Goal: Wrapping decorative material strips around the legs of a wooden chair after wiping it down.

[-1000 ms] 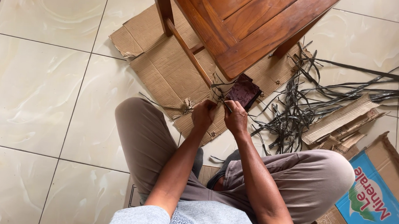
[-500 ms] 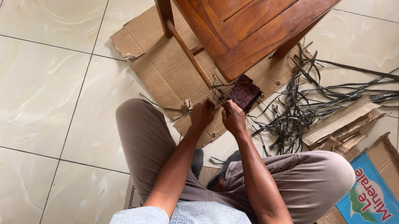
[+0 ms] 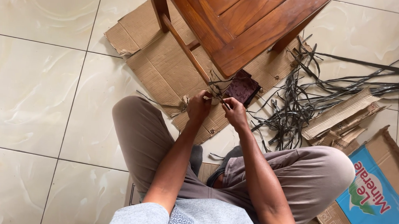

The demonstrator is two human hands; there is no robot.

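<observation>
Both hands had crept a little forward and up toward the chair corner since the earlier frames, and the wooden frame itself sat slightly higher and further left in the head view. From the head camera, the left hand point(image 3: 199, 105) was curled into a loose fist with its fingers pinched shut on a thin dark strip point(image 3: 214, 95), and the right hand point(image 3: 233, 110) had its fingers closed narrowly on the same strip just beside it, the two hands almost touching. That strip was flat, narrow and flexible, like split cane, and its long axis ran from the hands up and slightly left toward the corner of the wooden chair point(image 3: 239, 33), whose seat was smooth, reddish-brown slatted timber with a glossy finish. A small dark maroon block point(image 3: 243, 86), matte and roughly square, lay tilted just beyond the right hand under the chair corner. Flattened brown cardboard point(image 3: 156, 65), torn and creased at its edges, lay beneath the chair on the glossy cream floor tiles point(image 3: 34, 91). A tangled heap of loose dark strips point(image 3: 289, 111) sprawled to the right, near a ribbed corrugated cardboard scrap point(image 3: 338, 116) and a blue printed carton point(image 3: 375, 196).
</observation>
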